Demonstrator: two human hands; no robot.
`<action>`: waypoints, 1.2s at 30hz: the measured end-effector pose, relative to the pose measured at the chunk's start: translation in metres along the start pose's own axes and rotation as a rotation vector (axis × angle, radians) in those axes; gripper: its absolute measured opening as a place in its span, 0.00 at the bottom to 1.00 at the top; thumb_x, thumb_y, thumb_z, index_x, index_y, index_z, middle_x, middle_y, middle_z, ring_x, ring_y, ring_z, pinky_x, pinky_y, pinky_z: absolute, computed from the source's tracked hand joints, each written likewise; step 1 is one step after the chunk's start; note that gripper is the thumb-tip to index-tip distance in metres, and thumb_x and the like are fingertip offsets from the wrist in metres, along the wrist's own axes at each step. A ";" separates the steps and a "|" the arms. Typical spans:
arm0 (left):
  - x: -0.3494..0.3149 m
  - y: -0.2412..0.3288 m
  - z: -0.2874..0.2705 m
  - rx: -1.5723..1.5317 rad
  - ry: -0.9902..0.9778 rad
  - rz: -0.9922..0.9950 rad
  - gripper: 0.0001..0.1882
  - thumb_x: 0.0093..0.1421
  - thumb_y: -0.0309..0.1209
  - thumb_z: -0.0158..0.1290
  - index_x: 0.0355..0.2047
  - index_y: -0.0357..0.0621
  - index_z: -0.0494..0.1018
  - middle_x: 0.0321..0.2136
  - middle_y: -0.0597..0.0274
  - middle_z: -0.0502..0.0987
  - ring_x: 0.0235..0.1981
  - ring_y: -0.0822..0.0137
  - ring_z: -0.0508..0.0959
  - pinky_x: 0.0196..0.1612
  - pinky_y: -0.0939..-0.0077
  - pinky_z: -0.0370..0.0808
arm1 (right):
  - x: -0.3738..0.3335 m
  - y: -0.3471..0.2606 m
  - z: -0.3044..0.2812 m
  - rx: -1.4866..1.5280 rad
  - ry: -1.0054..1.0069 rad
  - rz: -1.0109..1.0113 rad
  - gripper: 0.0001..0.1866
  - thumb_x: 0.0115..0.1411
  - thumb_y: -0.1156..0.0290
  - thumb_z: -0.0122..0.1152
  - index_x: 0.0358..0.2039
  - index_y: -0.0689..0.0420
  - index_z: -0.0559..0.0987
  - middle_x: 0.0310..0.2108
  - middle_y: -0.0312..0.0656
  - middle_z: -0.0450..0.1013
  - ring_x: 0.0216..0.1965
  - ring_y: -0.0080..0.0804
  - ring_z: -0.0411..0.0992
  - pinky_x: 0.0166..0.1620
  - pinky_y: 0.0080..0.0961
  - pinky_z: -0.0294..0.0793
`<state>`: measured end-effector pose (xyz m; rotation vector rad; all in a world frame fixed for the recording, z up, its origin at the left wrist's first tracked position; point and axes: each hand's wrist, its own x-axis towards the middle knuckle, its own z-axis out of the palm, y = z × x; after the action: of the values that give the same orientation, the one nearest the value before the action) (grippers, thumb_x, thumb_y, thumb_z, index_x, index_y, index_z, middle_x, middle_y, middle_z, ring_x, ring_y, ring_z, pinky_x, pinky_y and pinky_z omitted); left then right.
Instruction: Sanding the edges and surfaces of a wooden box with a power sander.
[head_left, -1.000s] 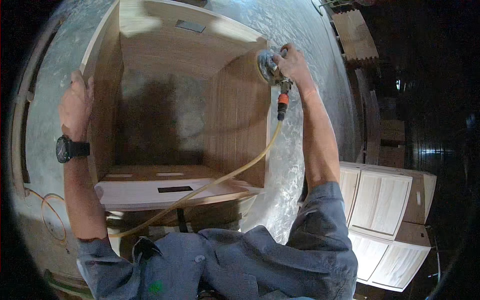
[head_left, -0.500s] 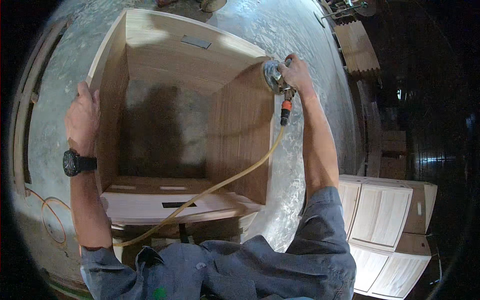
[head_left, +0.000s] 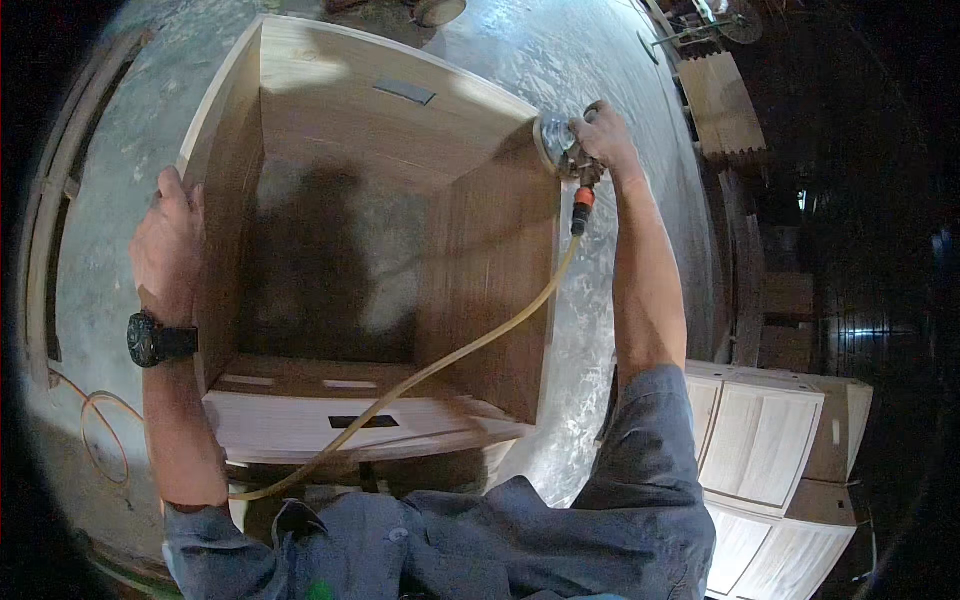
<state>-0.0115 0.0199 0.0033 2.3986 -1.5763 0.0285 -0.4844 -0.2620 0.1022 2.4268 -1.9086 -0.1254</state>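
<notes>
So, floor point(head_left: 588, 320): mottled grey, all round the work; timber rails point(head_left: 42, 240) run near-far on the L, thin orange hose point(head_left: 110, 397) loops just beside them, nearer.
R side: pale cabinets point(head_left: 762, 440) near; wood panel point(head_left: 722, 100) w/ notched near edge, far; bg beyond v. dark.
Far side: round obj. point(head_left: 440, 12), kind unclear.
In the way: yellow air hose point(head_left: 549, 291) sags from the tool across the frame's R wall & near panel, then goes behind the L forearm; R forearm covers some floor.
Wooden frame point(head_left: 490, 250): open box, open side up; bare grey floor & a dark shadow seen inside; slot in far panel, another in near panel.
Cabinet insides: hidden, fronts closed.
Disc sander point(head_left: 553, 145): at frame's far R corner, by R wall's top edge; disc faces L, tipped on edge; contact can't be told.
Axis: sander's tail w/ orange-black coupling point(head_left: 583, 207) points near, long axis approx. near-far.
R hand point(head_left: 606, 140): fingers wrapped round sander body.
L hand point(head_left: 168, 235): on frame's L wall, fingers at top edge; can't tell if clamped. Black watch point(head_left: 145, 339) on wrist.
</notes>
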 end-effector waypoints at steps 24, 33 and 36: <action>-0.004 0.008 -0.005 0.097 -0.017 -0.032 0.17 0.67 0.41 0.45 0.47 0.42 0.62 0.34 0.40 0.78 0.32 0.41 0.79 0.30 0.52 0.77 | 0.002 -0.031 -0.037 -0.222 -0.143 -0.046 0.22 0.53 0.54 0.58 0.44 0.55 0.79 0.47 0.54 0.72 0.51 0.54 0.70 0.53 0.40 0.69; -0.002 0.018 -0.007 0.082 0.042 0.005 0.16 0.67 0.38 0.46 0.47 0.40 0.63 0.33 0.40 0.79 0.32 0.42 0.80 0.29 0.54 0.78 | 0.043 0.039 0.003 -0.199 0.040 -0.114 0.26 0.53 0.53 0.59 0.46 0.59 0.77 0.51 0.56 0.71 0.53 0.55 0.69 0.55 0.39 0.68; -0.006 0.008 -0.003 0.118 0.014 -0.020 0.16 0.67 0.38 0.46 0.47 0.40 0.62 0.33 0.40 0.79 0.32 0.42 0.80 0.30 0.53 0.79 | 0.014 -0.026 -0.012 -0.112 0.023 0.016 0.18 0.58 0.57 0.50 0.43 0.50 0.82 0.50 0.51 0.71 0.51 0.52 0.70 0.54 0.41 0.70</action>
<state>-0.0211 0.0229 0.0071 2.4973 -1.5858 0.1379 -0.4548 -0.2693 0.1113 2.3309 -1.8580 -0.1972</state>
